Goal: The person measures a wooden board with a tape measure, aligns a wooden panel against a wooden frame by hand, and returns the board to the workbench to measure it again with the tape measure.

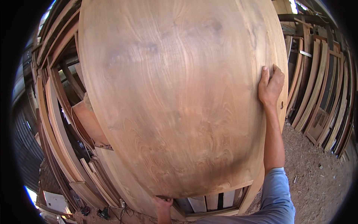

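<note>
A large wooden panel [179,97] with swirling grain fills the middle of the view, standing in front of me. Near its right edge my right hand [271,85] rests with thumb and fingers curled, the fingertips partly turned toward the board; whether it grips anything is unclear. A small dark hole [282,105] shows just below that hand in the edge strip. At the bottom, my left hand [163,202] has its fingers wrapped at the panel's lower left corner, beside a framed opening [220,201] through which slats show.
Long boards [59,130] and frames lean along the left. More planks [320,89] stand upright at the right, over a dirt floor [309,179] with shavings. A dark power tool [103,212] and cables lie at the lower left.
</note>
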The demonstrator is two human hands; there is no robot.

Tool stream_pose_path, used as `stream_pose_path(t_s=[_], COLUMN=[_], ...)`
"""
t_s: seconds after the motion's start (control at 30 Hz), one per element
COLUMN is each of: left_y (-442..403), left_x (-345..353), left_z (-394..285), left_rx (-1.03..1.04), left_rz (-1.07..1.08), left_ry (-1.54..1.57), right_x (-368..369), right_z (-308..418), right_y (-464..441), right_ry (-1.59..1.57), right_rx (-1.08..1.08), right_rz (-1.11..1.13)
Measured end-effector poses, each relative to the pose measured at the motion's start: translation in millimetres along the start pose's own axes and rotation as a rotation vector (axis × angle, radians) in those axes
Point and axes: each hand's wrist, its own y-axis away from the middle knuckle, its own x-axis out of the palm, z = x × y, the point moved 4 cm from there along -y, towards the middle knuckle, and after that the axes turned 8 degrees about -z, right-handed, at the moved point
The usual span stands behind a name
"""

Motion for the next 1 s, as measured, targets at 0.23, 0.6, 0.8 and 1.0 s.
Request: stream_pose_path(t_s=[0.23, 0.6, 0.8, 1.0], left_y=[14, 80, 54, 24], left_x=[5, 7, -13, -29], left_z=[3, 13, 11, 8], left_rx=[-0.008, 0.029, 0.101, 0.14], left_rz=[0.452, 0.406, 0.345, 0.415], left_ry=[0.081, 0.304, 0.19, 0.142], right_x=[1, 0, -1, -1], right_z=[-2, -5, -5, -1], right_y=[-1, -3, -7, -7], right_ry=[-0.041, -0.083, -0.143, -0.119], right_rx=[-0.017, 0.008, 0.028, 0.025], right_rz=[-0.009, 0.039, 0.076, 0.115])
